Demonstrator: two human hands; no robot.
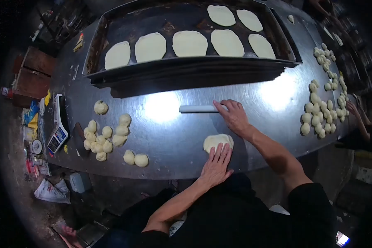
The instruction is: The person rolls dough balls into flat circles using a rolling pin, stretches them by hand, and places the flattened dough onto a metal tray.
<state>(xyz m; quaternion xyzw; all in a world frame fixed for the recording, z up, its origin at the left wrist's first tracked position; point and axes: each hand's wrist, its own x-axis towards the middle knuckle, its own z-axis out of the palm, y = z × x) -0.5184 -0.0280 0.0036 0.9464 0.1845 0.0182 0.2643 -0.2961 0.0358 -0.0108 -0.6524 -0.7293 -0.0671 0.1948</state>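
My left hand (215, 166) lies with outstretched fingers on the near part of a flattened round of dough (217, 141), close to the table's front edge. Farther back, my right hand (234, 118) is closed around the right end of a grey rolling pin (197, 109). The pin lies sideways, behind the dough and apart from it. To the left, a cluster of dough balls (106, 132) rests on the metal table (169, 142), with two more dough balls (141, 160) nearer the edge.
A dark rectangular pan (186, 63) across the back holds several flat dough rounds (189, 43). Many dough balls (315, 108) sit at the right, beside another person's hand (352, 109). A digital scale (58, 130) and a dark scraper (80, 139) are at the left.
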